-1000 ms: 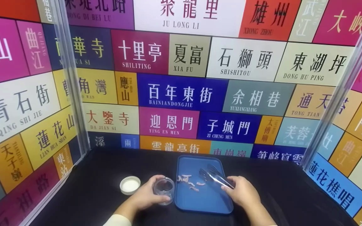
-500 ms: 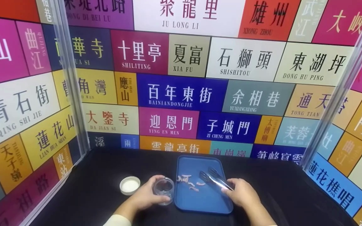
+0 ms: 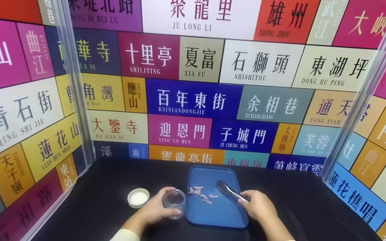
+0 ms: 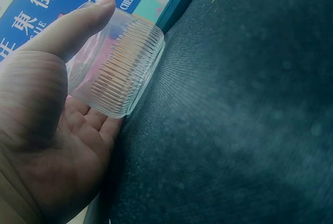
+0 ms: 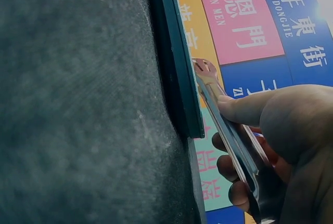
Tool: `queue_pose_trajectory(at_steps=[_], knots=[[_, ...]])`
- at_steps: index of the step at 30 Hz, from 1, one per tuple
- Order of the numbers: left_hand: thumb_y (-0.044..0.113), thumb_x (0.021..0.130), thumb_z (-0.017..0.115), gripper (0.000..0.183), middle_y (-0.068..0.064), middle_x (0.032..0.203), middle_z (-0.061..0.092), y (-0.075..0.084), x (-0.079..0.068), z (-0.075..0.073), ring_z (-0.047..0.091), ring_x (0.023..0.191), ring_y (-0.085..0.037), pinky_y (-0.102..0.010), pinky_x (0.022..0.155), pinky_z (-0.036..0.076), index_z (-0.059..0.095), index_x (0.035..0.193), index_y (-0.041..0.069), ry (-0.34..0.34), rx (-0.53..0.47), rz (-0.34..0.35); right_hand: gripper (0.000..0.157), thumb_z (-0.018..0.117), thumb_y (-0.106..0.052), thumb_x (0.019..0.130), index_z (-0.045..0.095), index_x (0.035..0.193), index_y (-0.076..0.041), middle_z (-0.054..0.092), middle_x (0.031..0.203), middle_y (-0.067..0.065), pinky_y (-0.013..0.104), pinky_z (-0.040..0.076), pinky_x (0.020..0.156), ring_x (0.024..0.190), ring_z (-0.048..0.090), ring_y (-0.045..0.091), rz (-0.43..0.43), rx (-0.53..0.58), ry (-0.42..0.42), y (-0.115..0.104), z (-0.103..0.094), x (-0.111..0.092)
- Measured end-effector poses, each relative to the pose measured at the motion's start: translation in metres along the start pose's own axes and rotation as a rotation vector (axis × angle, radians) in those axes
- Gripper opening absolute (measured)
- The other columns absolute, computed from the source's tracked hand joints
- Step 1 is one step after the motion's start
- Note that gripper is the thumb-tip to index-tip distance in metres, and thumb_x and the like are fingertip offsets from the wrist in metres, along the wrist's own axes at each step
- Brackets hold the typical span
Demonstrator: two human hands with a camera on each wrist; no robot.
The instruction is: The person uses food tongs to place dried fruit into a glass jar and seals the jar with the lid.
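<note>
My left hand (image 3: 155,210) holds a clear jar (image 3: 176,202) on the black cloth, just left of the blue tray (image 3: 221,217). In the left wrist view the ribbed wall of the jar (image 4: 125,65) shows, the thumb along one side. My right hand (image 3: 261,205) grips metal tongs (image 3: 230,192) over the tray's right side, their arms squeezed together. Nothing can be seen between the tips. Several small pale curled pieces (image 3: 214,196) lie on the tray's left half, apart from the tongs. The right wrist view shows fingers wrapped around the tongs (image 5: 229,125).
A round white lid (image 3: 138,197) lies on the black cloth (image 3: 106,214) left of the jar. Behind the table stands a wall of coloured signs (image 3: 193,97). Clear upright strips (image 3: 75,80) stand at both sides.
The tongs' arms have come together from spread apart, and the tips have shifted slightly right. My left hand and the jar have stayed in place, as have the pale pieces.
</note>
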State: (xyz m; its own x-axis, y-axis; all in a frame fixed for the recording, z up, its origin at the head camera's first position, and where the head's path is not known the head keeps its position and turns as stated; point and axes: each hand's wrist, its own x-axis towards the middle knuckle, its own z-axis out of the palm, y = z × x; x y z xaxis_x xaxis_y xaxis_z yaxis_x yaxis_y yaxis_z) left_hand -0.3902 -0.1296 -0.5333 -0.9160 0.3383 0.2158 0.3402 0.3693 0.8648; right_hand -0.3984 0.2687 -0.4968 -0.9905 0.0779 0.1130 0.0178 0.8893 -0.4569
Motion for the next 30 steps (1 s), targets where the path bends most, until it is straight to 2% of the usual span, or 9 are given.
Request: queue_pose_trajectory(at_steps=[8, 19, 24, 30], knots=[[0.035, 0.078, 0.094, 0.086, -0.010, 0.142, 0.069, -0.002, 0.001, -0.001, 0.064, 0.130, -0.031, -0.055, 0.117, 0.044, 0.051, 0.149, 0.013, 0.000, 0.003, -0.015, 0.028, 0.076, -0.031, 0.099, 0.079, 0.124, -0.018, 0.077, 0.128, 0.012, 0.065, 0.051, 0.106, 0.123, 0.070, 0.038, -0.047, 0.023, 0.058, -0.017, -0.008, -0.006], [0.034, 0.078, 0.095, 0.086, -0.011, 0.143, 0.068, -0.003, 0.001, -0.002, 0.065, 0.130, -0.031, -0.055, 0.117, 0.044, 0.050, 0.149, 0.011, -0.005, -0.010, -0.019, 0.029, 0.077, -0.036, 0.099, 0.079, 0.127, -0.027, 0.074, 0.135, 0.010, 0.065, 0.048, 0.111, 0.130, 0.067, 0.035, -0.076, 0.035, 0.079, -0.051, -0.015, -0.021], [0.033, 0.078, 0.095, 0.087, -0.011, 0.142, 0.068, -0.004, 0.001, -0.003, 0.064, 0.130, -0.031, -0.056, 0.117, 0.044, 0.050, 0.149, 0.013, -0.006, -0.016, -0.030, 0.029, 0.079, -0.036, 0.097, 0.079, 0.125, -0.030, 0.076, 0.132, 0.007, 0.062, 0.051, 0.110, 0.127, 0.069, 0.033, -0.146, 0.035, 0.115, -0.066, -0.014, -0.031], [0.035, 0.078, 0.095, 0.087, -0.010, 0.145, 0.067, -0.003, 0.003, -0.002, 0.064, 0.132, -0.032, -0.057, 0.119, 0.043, 0.050, 0.150, 0.013, -0.010, -0.013, -0.030, 0.025, 0.080, -0.037, 0.095, 0.081, 0.120, -0.035, 0.078, 0.116, -0.007, 0.052, 0.057, 0.102, 0.113, 0.073, 0.020, -0.255, 0.030, 0.156, -0.083, -0.010, -0.045]])
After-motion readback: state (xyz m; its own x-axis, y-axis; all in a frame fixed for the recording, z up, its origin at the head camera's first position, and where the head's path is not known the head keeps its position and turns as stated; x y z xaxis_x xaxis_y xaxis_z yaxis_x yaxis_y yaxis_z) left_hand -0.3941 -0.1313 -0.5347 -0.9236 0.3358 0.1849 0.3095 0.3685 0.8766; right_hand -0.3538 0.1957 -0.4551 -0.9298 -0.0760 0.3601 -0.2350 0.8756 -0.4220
